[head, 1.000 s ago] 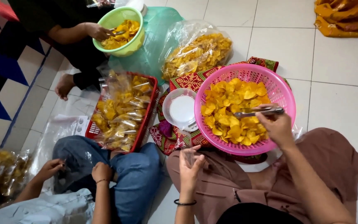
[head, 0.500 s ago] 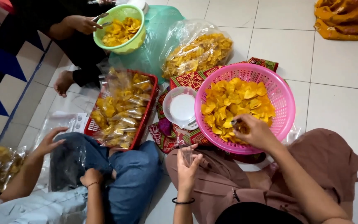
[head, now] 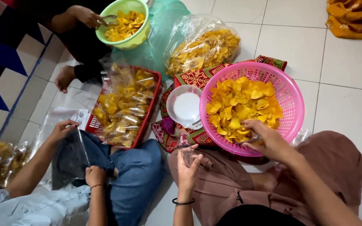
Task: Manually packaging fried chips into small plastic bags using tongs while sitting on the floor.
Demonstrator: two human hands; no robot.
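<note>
A pink mesh basket [head: 295,100] full of yellow chips [head: 241,106] stands on the floor in front of me. My right hand [head: 268,141] reaches into its near side, closed around metal tongs [head: 248,141] that are mostly hidden among the chips. My left hand [head: 188,164] is raised over my brown-clad lap, left of the basket, pinching a small clear plastic bag [head: 185,152] upright.
A white scale with a clear bowl [head: 185,106] sits on a patterned cloth left of the basket. A red tray [head: 158,83] holds several packed chip bags. A person in jeans [head: 135,175] at my left holds a clear bag. Another person's hand [head: 89,16] dips into a green bowl [head: 141,35]. A large chip bag [head: 204,48] lies behind.
My right hand has pulled the tongs from the basket's middle down to its near edge. The person on the left has lifted a clear bag with both hands. My left hand stays raised.
</note>
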